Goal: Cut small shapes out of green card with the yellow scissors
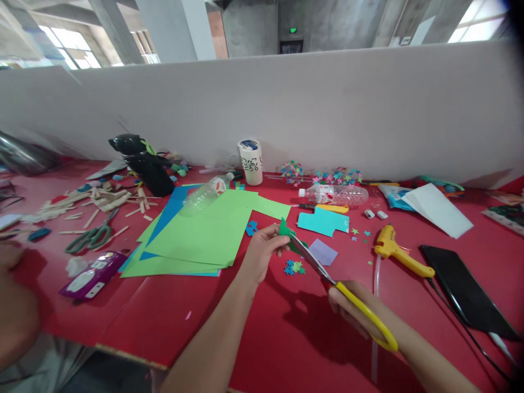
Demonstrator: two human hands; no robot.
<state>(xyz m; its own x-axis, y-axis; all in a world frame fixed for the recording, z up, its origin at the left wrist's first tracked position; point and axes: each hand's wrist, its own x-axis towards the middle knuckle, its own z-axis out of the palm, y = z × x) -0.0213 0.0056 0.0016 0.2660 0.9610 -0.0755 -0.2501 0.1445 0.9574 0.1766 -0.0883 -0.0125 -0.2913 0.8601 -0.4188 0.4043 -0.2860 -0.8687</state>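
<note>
Between the thumb and fingers of my left hand (262, 248) is a small piece of green paper (285, 227), held above the red table. My right hand (352, 305) grips yellow-handled scissors (313, 259), whose blades point up and left to the green paper. The blade tips meet or overlap the paper's edge; whether they are cutting it I cannot tell. Below the blades lie a purple paper square (323, 252) and a small heap of blue and green paper stars (293, 267). Blue paper bits (251, 228) lie just behind my left hand.
Green and blue sheets (200, 229) lie left, with a plastic bottle (208, 192) on them. Rightward are a yellow glue gun (399, 254), a black phone-like slab (462, 284) and a cable. Green-handled scissors (94, 237) and sticks lie left. Another person's arm (16, 305) is at the left edge.
</note>
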